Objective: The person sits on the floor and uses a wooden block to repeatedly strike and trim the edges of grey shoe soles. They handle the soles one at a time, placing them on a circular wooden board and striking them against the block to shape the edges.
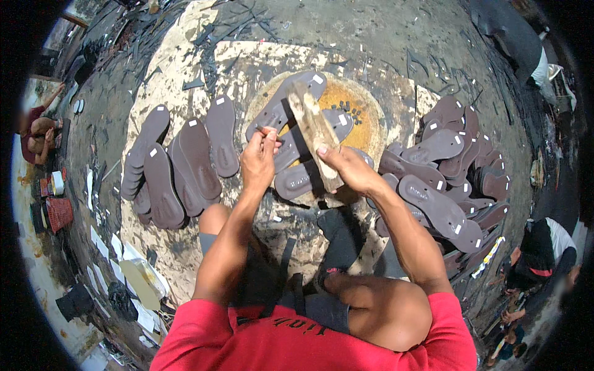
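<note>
My left hand (260, 159) is closed around a slim, short punch (270, 134), held at the heel of a grey-brown sandal sole (283, 104). In my right hand (351, 170) is a rough wooden bar (312, 120), gripped at its near end with the thumb on top. The bar slants over the soles and hides parts of them. Two more soles, a middle one (339, 123) and a nearer one (294, 181), lie on the round yellowish board (365, 102). Small dark bits (348, 109) are scattered on that board's far right.
Soles with small white tags lie in overlapping rows at left (164, 195) and in a larger heap at right (442, 207). Dark scraps (244, 18) litter the floor. A red basket (59, 213) stands far left. Other people sit at the left (40, 133) and right edges.
</note>
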A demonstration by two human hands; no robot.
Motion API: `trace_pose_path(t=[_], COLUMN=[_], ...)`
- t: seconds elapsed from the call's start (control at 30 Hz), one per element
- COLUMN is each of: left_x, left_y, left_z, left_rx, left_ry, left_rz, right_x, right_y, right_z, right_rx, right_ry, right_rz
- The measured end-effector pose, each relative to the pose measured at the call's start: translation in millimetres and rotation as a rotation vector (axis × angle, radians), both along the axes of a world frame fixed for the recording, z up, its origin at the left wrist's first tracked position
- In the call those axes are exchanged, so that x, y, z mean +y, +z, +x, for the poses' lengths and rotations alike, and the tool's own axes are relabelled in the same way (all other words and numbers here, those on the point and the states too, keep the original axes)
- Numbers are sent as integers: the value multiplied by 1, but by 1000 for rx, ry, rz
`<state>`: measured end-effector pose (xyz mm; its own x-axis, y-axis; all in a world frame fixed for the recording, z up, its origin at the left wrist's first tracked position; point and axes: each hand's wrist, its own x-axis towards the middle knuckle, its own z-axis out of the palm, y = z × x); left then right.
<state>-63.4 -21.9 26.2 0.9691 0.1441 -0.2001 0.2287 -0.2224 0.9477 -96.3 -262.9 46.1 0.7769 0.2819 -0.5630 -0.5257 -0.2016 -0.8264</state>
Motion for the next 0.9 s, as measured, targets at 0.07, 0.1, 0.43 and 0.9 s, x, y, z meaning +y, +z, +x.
trace_pose_path(t=[0.07,0.1,0.43,0.9], left_x=[-1,0,2,-5], left_y=[-8,-12,-10,-17], left_z=[-6,-6,-4,-1], left_rx=[-112,-170,-163,-441], left_ry=[5,3,-76,-41], left_rz=[41,44,319,212], right_x=[-2,-2,-15,-20], right_y=[9,14,199,6], right_z=[-6,-9,9,-43], right_rx=[-62,-29,-384,84], right_ry=[-14,-55,-271,122], right_rz=[112,16,115,-9])
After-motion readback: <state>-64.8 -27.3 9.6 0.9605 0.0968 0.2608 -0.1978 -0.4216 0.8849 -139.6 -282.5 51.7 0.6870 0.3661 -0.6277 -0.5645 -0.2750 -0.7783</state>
